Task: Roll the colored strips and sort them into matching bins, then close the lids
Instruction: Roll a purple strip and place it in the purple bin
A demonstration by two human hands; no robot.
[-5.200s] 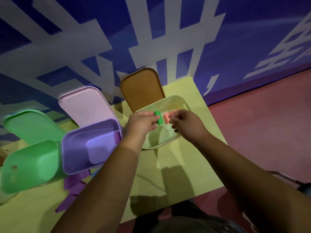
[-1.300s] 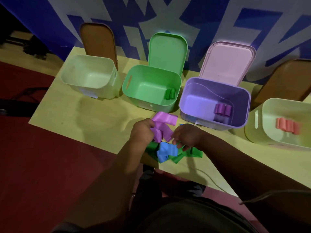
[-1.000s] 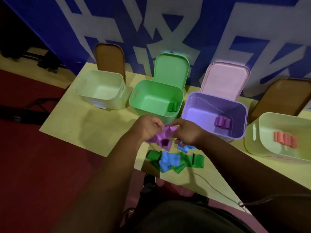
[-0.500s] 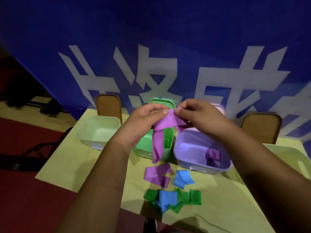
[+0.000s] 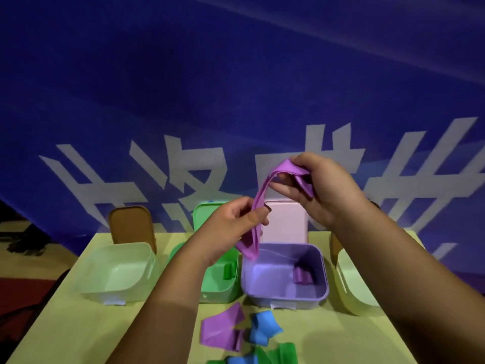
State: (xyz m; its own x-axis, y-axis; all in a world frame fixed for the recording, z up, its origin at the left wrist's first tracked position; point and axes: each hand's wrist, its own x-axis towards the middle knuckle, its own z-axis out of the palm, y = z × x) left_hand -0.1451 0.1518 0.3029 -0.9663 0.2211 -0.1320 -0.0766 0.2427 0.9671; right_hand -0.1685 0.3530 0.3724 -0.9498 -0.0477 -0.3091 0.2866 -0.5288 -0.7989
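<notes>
A purple strip (image 5: 262,195) hangs in the air above the bins, held by both hands. My right hand (image 5: 317,190) pinches its upper end, and my left hand (image 5: 236,224) pinches it lower down, with the tail dangling over the purple bin (image 5: 286,296). That bin holds rolled purple strips (image 5: 301,275). The green bin (image 5: 223,287) beside it holds a green roll (image 5: 228,270). Loose purple (image 5: 220,331), blue (image 5: 263,328) and green (image 5: 284,354) strips lie on the table near the front.
A pale yellow-green bin (image 5: 115,274) with a raised brown lid (image 5: 132,225) stands at the left. Another pale bin (image 5: 351,287) sits at the right, partly behind my right arm. Green and pink lids stand open against the blue wall. The yellow table (image 5: 65,332) ends in front.
Both hands picked a purple strip off the pile and lifted it. My right hand has risen with its end while my left hand slid down along the strip, stretching it out.
</notes>
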